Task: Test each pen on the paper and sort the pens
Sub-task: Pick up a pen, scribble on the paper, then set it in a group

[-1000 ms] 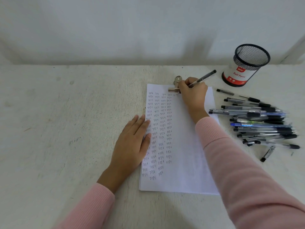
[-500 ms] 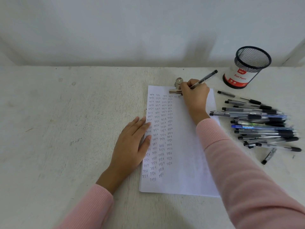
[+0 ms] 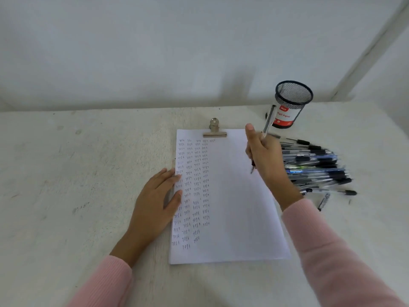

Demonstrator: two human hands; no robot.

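Observation:
A white sheet of paper [image 3: 239, 196] lies on the table, held at its top by a metal clip [image 3: 214, 130]. Columns of small handwritten marks fill its left part. My left hand [image 3: 156, 202] rests flat on the paper's left edge, fingers straight. My right hand [image 3: 264, 156] grips a clear pen [image 3: 269, 121] upright above the paper's right edge, tip pointing down and lifted off the sheet. A pile of several pens [image 3: 316, 167] lies to the right of the paper.
A black mesh pen cup [image 3: 290, 105] with a red and white label stands at the back right. One short pen piece [image 3: 323, 201] lies apart near the pile. A white wall closes off the table's far side.
My right hand has lifted off the top of the paper near the clip and moved right and toward me, turning the pen upright. The left hand stayed put.

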